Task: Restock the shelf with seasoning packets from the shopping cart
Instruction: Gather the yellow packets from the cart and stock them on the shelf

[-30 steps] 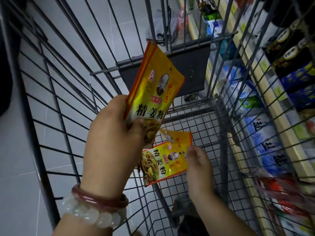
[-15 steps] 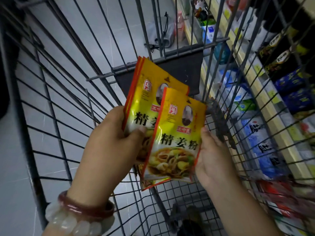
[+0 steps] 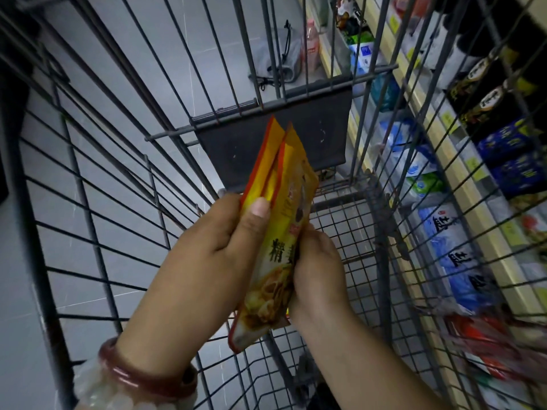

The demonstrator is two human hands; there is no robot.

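Observation:
A small stack of yellow seasoning packets (image 3: 281, 202) with red edges stands nearly edge-on above the grey wire shopping cart (image 3: 97, 208). My left hand (image 3: 213, 255) grips the stack from the left, thumb across the front packet. My right hand (image 3: 316, 267) holds the same stack from the right side, its fingers hidden behind the packets. The store shelf (image 3: 438, 161) runs along the right, seen through the cart's wires.
The cart's dark folded seat flap (image 3: 322, 134) is just beyond the packets. Blue and white bags (image 3: 455, 261) and dark jars (image 3: 485, 99) fill the shelf at right. A bag and a bottle (image 3: 312, 44) sit on the grey floor ahead.
My right hand lifted a packet from the cart floor and pressed it against the ones in my left hand. The stack has turned edge-on to me.

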